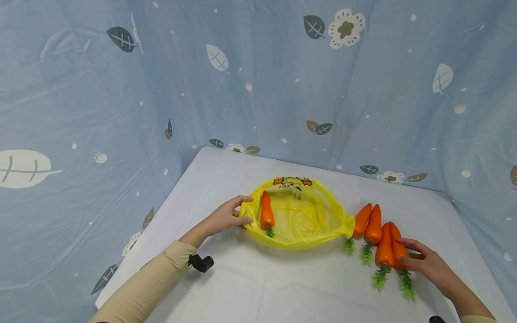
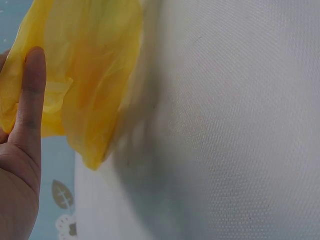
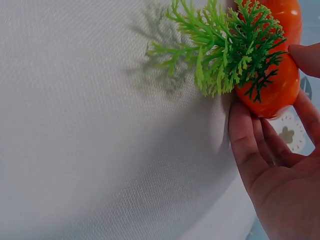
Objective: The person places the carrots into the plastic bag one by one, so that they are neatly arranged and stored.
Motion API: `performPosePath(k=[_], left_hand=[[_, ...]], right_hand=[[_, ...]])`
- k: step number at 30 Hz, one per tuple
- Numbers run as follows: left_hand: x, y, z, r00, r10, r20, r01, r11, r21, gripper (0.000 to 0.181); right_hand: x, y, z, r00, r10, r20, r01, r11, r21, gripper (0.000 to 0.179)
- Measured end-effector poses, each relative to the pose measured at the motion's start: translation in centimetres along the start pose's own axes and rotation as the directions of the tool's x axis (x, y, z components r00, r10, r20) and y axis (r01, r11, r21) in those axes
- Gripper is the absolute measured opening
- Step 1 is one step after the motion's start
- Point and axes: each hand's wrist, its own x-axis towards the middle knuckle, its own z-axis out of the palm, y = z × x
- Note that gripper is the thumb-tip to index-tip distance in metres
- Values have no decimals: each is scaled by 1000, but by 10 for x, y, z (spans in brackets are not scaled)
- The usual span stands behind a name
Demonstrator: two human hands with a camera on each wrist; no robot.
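Observation:
My left hand (image 1: pixel 227 217) pinches the left rim of a yellow plastic bag (image 1: pixel 284 243), whose mouth spreads wide. In the left wrist view, the thumb lies along the outside of the bag (image 2: pixel 102 75). One orange carrot (image 1: pixel 266 212) with a green top rests inside, near the held rim. At the right, my right hand (image 1: pixel 430 265) grips the rightmost carrot (image 1: pixel 398 251) of a row. The right wrist view has the thumb touching that carrot (image 3: pixel 272 92) and fingers around its side; feathery leaves cover part of it.
Beside the gripped carrot lies another carrot (image 1: pixel 385 246), touching it. Two more, a middle carrot (image 1: pixel 374 226) and a left carrot (image 1: pixel 361 220), lie close to the bag's right corner. A white table (image 1: pixel 282 287) bears everything, with a patterned blue curtain (image 1: pixel 258 89) behind.

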Motion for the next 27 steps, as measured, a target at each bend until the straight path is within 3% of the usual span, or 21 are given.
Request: performPosePath(k=[10, 27], left_hand=[[1, -2, -1, 1000, 9, 9, -9, 1000, -5, 70], [2, -3, -1, 1000, 9, 5, -9, 1000, -13, 68]], right_hand=[[-2, -2, -3, 998, 3, -58, -6, 999, -53, 82], [-3, -2, -3, 991, -8, -132, 2, 999, -46, 80]])
